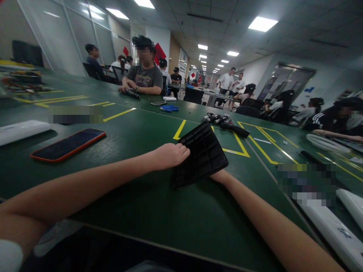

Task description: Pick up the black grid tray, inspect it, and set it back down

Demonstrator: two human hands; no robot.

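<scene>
A black plastic tray [207, 151], divided into small compartments, is held tilted above the green table. My right hand [219, 176] grips it from behind at the lower right edge; most of that hand's fingers are hidden by the tray. Over the tray's left side, my left hand [172, 155] is closed with its fingertips together against the compartments. Whatever lies between those fingertips, if anything, is hidden.
An orange-cased phone [69, 144] lies to the left, near a white device [24, 130]. Beyond the tray is a pile of black and silver parts [219, 119]. Blue gloves [169, 108] lie farther back, before a seated person [146, 75]. White boxes [331, 230] stand at right.
</scene>
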